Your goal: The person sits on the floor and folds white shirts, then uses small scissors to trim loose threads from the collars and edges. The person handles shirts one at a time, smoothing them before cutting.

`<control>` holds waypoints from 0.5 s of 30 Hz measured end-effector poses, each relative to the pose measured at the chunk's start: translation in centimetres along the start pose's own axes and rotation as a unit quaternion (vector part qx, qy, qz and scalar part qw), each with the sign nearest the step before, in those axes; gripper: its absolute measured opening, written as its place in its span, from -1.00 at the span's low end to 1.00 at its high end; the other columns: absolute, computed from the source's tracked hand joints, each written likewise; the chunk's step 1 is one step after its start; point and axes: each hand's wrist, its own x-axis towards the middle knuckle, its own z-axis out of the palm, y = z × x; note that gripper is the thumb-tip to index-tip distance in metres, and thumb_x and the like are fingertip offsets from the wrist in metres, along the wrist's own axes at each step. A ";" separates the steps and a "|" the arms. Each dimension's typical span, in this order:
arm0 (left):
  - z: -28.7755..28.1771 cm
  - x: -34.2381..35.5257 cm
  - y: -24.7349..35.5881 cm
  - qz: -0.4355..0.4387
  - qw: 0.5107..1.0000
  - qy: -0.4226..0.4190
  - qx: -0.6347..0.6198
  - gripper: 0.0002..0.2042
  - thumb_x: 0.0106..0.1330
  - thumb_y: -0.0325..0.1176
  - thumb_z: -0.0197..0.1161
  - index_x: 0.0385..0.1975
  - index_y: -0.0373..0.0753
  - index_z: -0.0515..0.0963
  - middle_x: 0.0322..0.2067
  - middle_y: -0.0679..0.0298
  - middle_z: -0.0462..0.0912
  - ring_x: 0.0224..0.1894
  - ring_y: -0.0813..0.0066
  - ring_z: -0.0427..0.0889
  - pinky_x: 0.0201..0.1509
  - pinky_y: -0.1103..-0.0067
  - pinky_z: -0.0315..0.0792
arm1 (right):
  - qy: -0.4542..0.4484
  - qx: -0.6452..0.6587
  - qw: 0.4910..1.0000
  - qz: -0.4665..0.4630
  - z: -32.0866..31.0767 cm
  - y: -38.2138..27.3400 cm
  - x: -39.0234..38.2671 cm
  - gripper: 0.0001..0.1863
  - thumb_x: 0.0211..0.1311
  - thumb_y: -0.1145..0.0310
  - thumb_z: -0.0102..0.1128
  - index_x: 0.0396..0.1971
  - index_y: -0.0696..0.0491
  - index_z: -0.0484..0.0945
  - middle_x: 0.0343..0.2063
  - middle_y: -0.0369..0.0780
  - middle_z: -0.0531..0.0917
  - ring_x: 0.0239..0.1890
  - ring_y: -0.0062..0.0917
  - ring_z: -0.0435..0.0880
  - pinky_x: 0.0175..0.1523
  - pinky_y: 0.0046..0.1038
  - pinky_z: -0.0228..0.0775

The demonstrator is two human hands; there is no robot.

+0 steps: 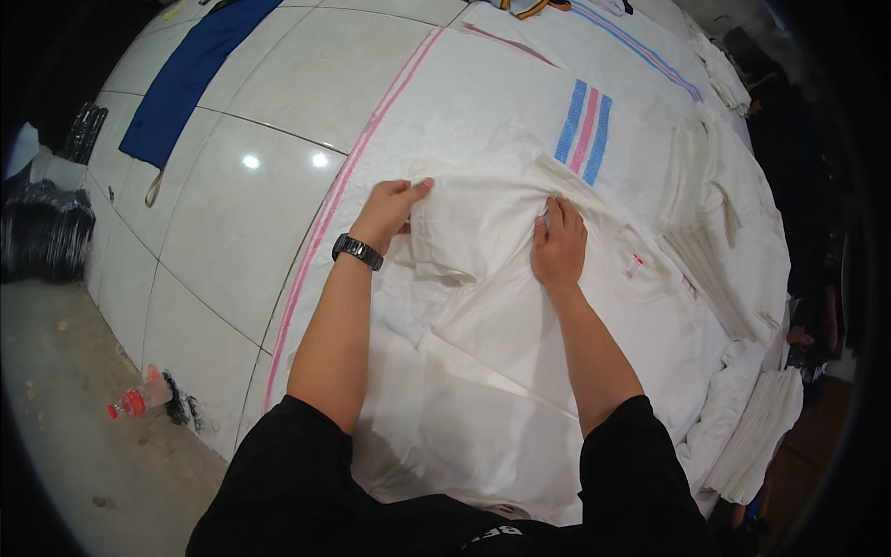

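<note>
A white T-shirt (501, 306) lies spread in front of me, its round neck with a small red-and-white label (637, 266) toward the right. My left hand (385, 215), with a dark watch (357, 251) on the wrist, pinches the shirt's edge at its far left corner. My right hand (561, 243) is closed on the fabric between that edge and the neck, and creases run out from its fingertips. Part of the fabric under the right fingers is hidden. A fold crosses the shirt below both hands.
Under the shirt is a white woven sheet (408, 121) with pink and blue stripes. Stacked white garments (696, 223) stand at the right, more folded ones (756, 436) nearer. Blue cloth (190, 84) lies on tiles at far left. A red-capped bottle (139, 399) lies lower left.
</note>
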 end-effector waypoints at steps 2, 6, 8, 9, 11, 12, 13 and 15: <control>0.7 0.1 -0.1 -0.037 0.996 -0.075 -0.018 -0.51 0.40 -0.13 0.46 0.09 -0.45 0.59 -0.08 0.08 0.74 -0.02 0.35 0.76 0.03 0.48 0.63 | 0.004 0.002 1.000 -0.009 0.0 0.0 -0.1 -0.49 0.53 0.19 0.12 0.37 0.07 0.46 0.40 -0.18 0.46 0.46 -0.23 0.36 0.53 -0.18 0.17; 1.7 -0.2 -0.8 -0.015 0.988 -0.153 0.000 -0.30 0.44 -0.14 0.39 0.43 -0.41 0.28 0.25 -0.01 0.59 0.22 0.31 0.65 0.23 0.40 0.56 | 0.000 -0.001 1.000 -0.014 0.0 0.1 -0.1 -0.43 0.54 0.13 0.10 0.42 0.09 0.41 0.42 -0.17 0.44 0.48 -0.24 0.33 0.54 -0.18 0.13; 1.6 0.0 -1.0 0.014 0.975 -0.216 -0.055 -0.31 0.44 -0.27 0.33 0.49 -0.37 0.20 0.32 -0.04 0.54 0.27 0.21 0.63 0.32 0.33 0.52 | -0.014 -0.012 1.000 -0.014 -0.1 0.1 0.0 -0.37 0.56 0.08 0.07 0.47 0.09 0.35 0.47 -0.17 0.39 0.52 -0.25 0.29 0.58 -0.19 0.08; 1.5 0.3 -1.1 0.076 0.978 -0.194 0.018 -0.31 0.41 -0.33 0.28 0.50 -0.35 0.19 0.31 -0.04 0.55 0.28 0.18 0.62 0.35 0.33 0.49 | -0.027 -0.020 0.999 -0.011 -0.2 0.2 0.1 -0.34 0.56 0.06 0.06 0.50 0.09 0.31 0.49 -0.17 0.37 0.54 -0.26 0.26 0.60 -0.19 0.06; 1.0 1.2 -1.4 0.228 0.948 -0.159 0.156 -0.29 0.35 -0.47 0.18 0.54 -0.32 0.17 0.30 -0.05 0.57 0.32 0.13 0.59 0.43 0.33 0.42 | -0.045 -0.028 0.998 -0.016 -0.3 0.2 0.2 -0.29 0.58 0.00 0.01 0.55 0.08 0.23 0.54 -0.17 0.29 0.59 -0.28 0.17 0.64 -0.20 -0.03; 0.7 1.7 -1.6 0.206 0.947 -0.145 0.199 -0.27 0.31 -0.49 0.15 0.54 -0.34 0.15 0.32 -0.07 0.56 0.33 0.10 0.58 0.43 0.32 0.41 | -0.062 -0.036 0.997 -0.014 -0.3 0.2 0.2 -0.27 0.59 -0.02 -0.01 0.58 0.07 0.19 0.57 -0.17 0.25 0.62 -0.29 0.12 0.66 -0.20 -0.08; 0.4 2.3 -1.8 0.191 0.940 -0.134 0.249 -0.25 0.27 -0.51 0.12 0.55 -0.35 0.13 0.33 -0.09 0.54 0.34 0.07 0.58 0.44 0.32 0.41 | -0.064 -0.040 0.997 -0.016 -0.3 0.2 0.2 -0.25 0.59 -0.05 -0.04 0.59 0.07 0.17 0.59 -0.18 0.22 0.64 -0.30 0.08 0.68 -0.19 -0.12; -0.1 2.8 -2.6 0.163 0.934 -0.102 0.302 -0.16 0.25 -0.47 0.13 0.59 -0.36 -0.01 0.24 -0.33 0.56 0.32 -0.26 0.55 0.45 0.21 0.41 | -0.068 -0.043 0.997 -0.019 -0.3 0.2 0.3 -0.22 0.61 -0.10 -0.10 0.62 0.06 0.11 0.62 -0.18 0.15 0.67 -0.31 -0.01 0.70 -0.19 -0.20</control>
